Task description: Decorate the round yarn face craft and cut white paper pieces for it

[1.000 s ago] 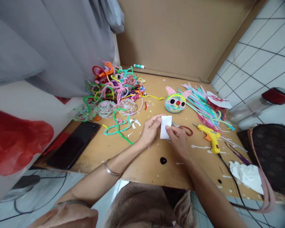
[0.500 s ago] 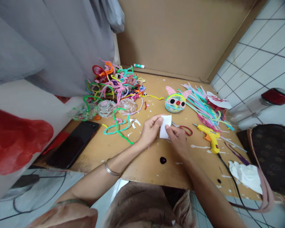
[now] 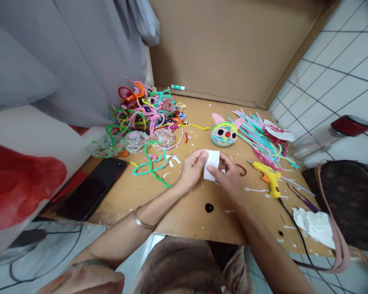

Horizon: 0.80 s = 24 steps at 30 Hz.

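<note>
A small rectangle of white paper (image 3: 212, 159) is held upright between both hands above the table. My left hand (image 3: 194, 168) pinches its left edge between thumb and fingers. On the other side, my right hand (image 3: 228, 175) grips it, thumb across the front and fingers behind. Partly hidden behind the right hand are scissors, whose red handle (image 3: 242, 170) shows. Beyond the paper stands a round animal figure (image 3: 224, 134) with pink ears, black eyes and a red nose. A small black disc (image 3: 209, 208) lies on the table nearer to me.
A yellow glue gun (image 3: 270, 177) with a black cord lies at right, near loose pipe cleaners (image 3: 251, 132) and crumpled tissue (image 3: 315, 226). Leftward are a tangled pipe-cleaner heap (image 3: 150, 108), white scraps (image 3: 173, 160) and a black phone (image 3: 92, 190). A brown bag (image 3: 346, 200) sits far right.
My right hand's fingers have moved behind the paper, and its thumb has slid lower and leftward over the front. The hand now covers more of the scissors. The view has shifted slightly.
</note>
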Each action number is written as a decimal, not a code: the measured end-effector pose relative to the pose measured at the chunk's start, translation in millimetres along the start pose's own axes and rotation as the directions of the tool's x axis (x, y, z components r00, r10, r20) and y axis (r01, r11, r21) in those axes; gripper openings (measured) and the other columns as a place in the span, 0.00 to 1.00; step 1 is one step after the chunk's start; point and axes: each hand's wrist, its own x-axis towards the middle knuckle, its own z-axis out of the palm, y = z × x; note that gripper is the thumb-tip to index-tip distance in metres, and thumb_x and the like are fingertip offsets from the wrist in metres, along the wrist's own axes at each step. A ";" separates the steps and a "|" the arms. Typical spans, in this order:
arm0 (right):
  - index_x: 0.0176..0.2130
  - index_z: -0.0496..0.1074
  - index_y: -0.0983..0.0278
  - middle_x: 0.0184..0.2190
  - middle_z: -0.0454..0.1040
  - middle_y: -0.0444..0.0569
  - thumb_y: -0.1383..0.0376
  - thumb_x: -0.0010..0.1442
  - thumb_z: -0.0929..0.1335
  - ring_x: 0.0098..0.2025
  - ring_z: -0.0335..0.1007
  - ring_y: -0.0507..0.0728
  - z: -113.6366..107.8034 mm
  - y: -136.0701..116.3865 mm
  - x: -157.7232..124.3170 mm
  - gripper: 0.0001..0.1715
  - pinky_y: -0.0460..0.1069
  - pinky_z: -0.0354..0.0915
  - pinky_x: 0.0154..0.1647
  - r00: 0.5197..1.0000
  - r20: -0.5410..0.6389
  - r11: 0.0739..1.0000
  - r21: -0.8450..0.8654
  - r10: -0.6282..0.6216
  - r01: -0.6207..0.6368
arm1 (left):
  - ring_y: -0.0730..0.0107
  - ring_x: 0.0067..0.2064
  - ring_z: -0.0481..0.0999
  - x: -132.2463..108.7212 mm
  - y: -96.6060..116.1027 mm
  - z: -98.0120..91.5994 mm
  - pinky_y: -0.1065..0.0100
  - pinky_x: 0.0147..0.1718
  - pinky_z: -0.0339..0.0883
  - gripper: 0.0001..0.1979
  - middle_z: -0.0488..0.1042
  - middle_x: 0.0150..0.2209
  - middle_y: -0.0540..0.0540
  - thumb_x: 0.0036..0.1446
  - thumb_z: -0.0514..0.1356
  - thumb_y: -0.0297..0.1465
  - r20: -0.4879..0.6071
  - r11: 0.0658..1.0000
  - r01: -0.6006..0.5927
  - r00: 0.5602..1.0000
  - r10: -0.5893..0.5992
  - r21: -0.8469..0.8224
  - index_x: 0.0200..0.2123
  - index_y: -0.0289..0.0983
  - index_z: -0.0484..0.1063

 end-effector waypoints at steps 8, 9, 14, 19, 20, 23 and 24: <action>0.28 0.73 0.64 0.24 0.70 0.46 0.44 0.47 0.74 0.28 0.62 0.53 -1.8 -8.7 0.1 0.26 0.49 0.62 0.28 0.975 0.187 0.987 0.085 0.119 -0.137 | 0.68 0.36 0.75 -2.5 -1.5 3.8 0.68 0.39 0.68 0.23 0.79 0.34 0.46 0.54 0.65 0.51 0.041 0.996 0.045 0.998 -0.041 -0.083 0.38 0.36 0.79; 0.26 0.72 0.64 0.23 0.69 0.45 0.44 0.46 0.74 0.27 0.61 0.53 -1.0 -9.7 -0.5 0.26 0.48 0.61 0.27 0.972 0.194 0.985 0.089 0.130 -0.149 | 0.69 0.36 0.74 -2.7 -1.0 4.5 0.69 0.39 0.68 0.23 0.79 0.33 0.47 0.53 0.66 0.51 0.052 0.992 0.061 0.997 -0.055 -0.110 0.37 0.36 0.79; 0.21 0.68 0.63 0.19 0.64 0.43 0.41 0.44 0.74 0.23 0.57 0.51 1.2 -9.4 -2.3 0.29 0.48 0.58 0.23 0.951 0.232 0.969 0.089 0.205 -0.231 | 0.74 0.30 0.71 -3.8 -0.1 8.3 0.72 0.33 0.66 0.23 0.76 0.28 0.49 0.50 0.68 0.51 0.089 0.957 0.159 0.986 -0.142 -0.243 0.35 0.35 0.78; 0.23 0.74 0.64 0.19 0.68 0.44 0.40 0.45 0.74 0.23 0.60 0.51 0.4 -8.2 -3.4 0.30 0.47 0.59 0.24 0.949 0.236 0.968 0.095 0.207 -0.234 | 0.78 0.26 0.65 -2.2 -2.4 7.2 0.73 0.26 0.59 0.24 0.69 0.25 0.52 0.48 0.69 0.51 0.058 0.948 0.184 0.983 -0.175 -0.260 0.34 0.35 0.76; 0.23 0.75 0.64 0.19 0.68 0.44 0.40 0.45 0.74 0.23 0.60 0.51 0.5 -8.2 -3.6 0.30 0.47 0.59 0.24 0.951 0.235 0.970 0.089 0.201 -0.227 | 0.78 0.25 0.63 -1.7 -2.2 6.7 0.73 0.25 0.58 0.24 0.69 0.24 0.53 0.49 0.69 0.51 0.064 0.947 0.185 0.983 -0.174 -0.264 0.34 0.35 0.75; 0.22 0.75 0.64 0.19 0.68 0.44 0.40 0.47 0.73 0.23 0.59 0.51 1.4 -7.8 -4.1 0.29 0.48 0.59 0.25 0.955 0.234 0.976 0.071 0.184 -0.205 | 0.79 0.24 0.61 0.2 0.3 5.8 0.73 0.24 0.56 0.23 0.67 0.23 0.53 0.49 0.69 0.51 0.078 0.944 0.182 0.983 -0.167 -0.277 0.33 0.35 0.74; 0.22 0.75 0.64 0.19 0.68 0.44 0.40 0.47 0.73 0.23 0.59 0.52 1.7 -7.4 -4.0 0.29 0.48 0.59 0.25 0.955 0.235 0.977 0.068 0.181 -0.202 | 0.78 0.24 0.61 0.9 1.5 5.7 0.73 0.24 0.57 0.23 0.68 0.24 0.53 0.49 0.69 0.51 0.074 0.944 0.176 0.984 -0.161 -0.280 0.33 0.36 0.74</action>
